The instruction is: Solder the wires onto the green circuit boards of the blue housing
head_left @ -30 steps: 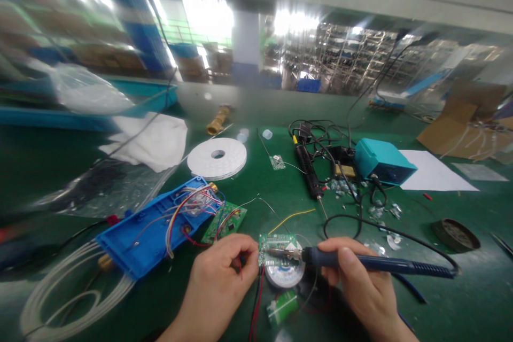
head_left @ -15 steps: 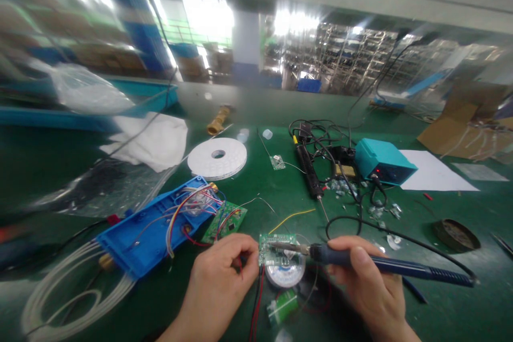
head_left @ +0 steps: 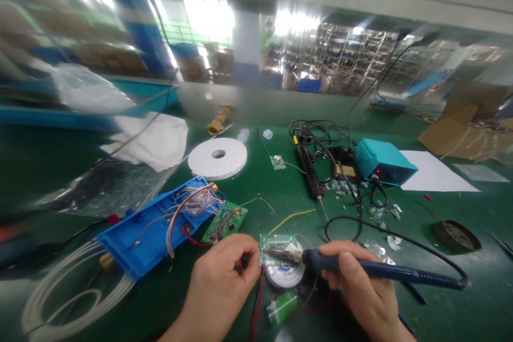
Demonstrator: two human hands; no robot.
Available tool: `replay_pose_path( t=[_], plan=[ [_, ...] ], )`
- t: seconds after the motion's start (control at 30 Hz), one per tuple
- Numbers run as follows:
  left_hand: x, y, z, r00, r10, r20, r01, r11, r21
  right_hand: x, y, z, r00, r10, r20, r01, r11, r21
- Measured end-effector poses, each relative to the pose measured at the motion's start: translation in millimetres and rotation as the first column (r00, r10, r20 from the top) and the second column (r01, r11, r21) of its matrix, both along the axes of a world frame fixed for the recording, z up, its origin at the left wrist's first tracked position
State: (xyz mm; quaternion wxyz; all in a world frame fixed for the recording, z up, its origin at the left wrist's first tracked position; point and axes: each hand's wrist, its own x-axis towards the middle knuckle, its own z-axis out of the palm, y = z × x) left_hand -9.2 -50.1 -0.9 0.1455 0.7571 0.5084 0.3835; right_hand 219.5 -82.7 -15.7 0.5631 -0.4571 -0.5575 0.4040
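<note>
My right hand (head_left: 360, 283) grips a dark blue soldering iron (head_left: 385, 271), its metal tip lying over a small green circuit board (head_left: 278, 240). The board rests on a round solder spool (head_left: 285, 275). At the board's left edge, my left hand (head_left: 228, 278) is closed in a pinch, with a thin red wire (head_left: 242, 272) showing between the fingers. The fingertips partly hide how the wire meets the board. Red and black wires (head_left: 257, 304) run down from the board. Just below the spool is a green-wrapped component (head_left: 282, 305).
Left lies an open blue housing (head_left: 148, 230) with wires and another green board (head_left: 230, 222). Behind are a white tape roll (head_left: 200, 157) and a brass fitting (head_left: 218, 121). On the right stand a teal soldering station (head_left: 380, 160), a black tool (head_left: 309, 171) and a round tin (head_left: 457, 235).
My right hand has shifted slightly left and down with the soldering iron, and its tip reaches lower on the board. My left hand has stayed almost still.
</note>
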Motion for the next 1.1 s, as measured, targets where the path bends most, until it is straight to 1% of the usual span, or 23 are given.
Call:
replay_pose_path(
  t=[0.2,0.4,0.53,0.67,0.8,0.93,1.03,1.1],
  plan=[
    [0.8,-0.2,-2.2,0.998,0.012,-0.058,-0.006,0.994,0.108,-0.4,1.8,-0.7,1.0,0.002,0.024,-0.003,0.999,0.042],
    [2.1,-0.8,-2.3,0.996,0.025,-0.088,-0.013,0.99,0.138,-0.4,1.0,0.4,0.999,-0.011,0.052,0.006,0.996,0.091],
    [3.8,-0.5,-1.7,0.995,0.03,-0.096,-0.013,0.984,0.18,1.0,1.1,3.3,0.993,-0.017,0.118,-0.001,0.989,0.151],
    [4.5,-0.8,-1.0,0.993,0.037,-0.11,-0.017,0.983,0.182,3.4,1.6,6.0,0.981,0.004,0.193,-0.047,0.975,0.216],
    [3.8,-1.5,-1.7,0.993,0.035,-0.114,-0.014,0.984,0.179,7.3,0.0,3.2,0.97,0.039,0.239,-0.095,0.969,0.228],
    [3.7,-1.1,-3.4,0.993,0.032,-0.115,-0.013,0.986,0.167,10.7,-2.0,-0.2,0.967,0.061,0.247,-0.121,0.965,0.233],
    [4.3,-0.3,-3.6,0.993,0.033,-0.111,-0.013,0.984,0.175,11.4,-2.2,0.9,0.968,0.053,0.244,-0.116,0.962,0.248],
    [4.5,0.1,-3.4,0.993,0.029,-0.11,-0.01,0.985,0.173,10.8,-1.6,2.8,0.977,0.048,0.21,-0.104,0.958,0.266]
  ],
)
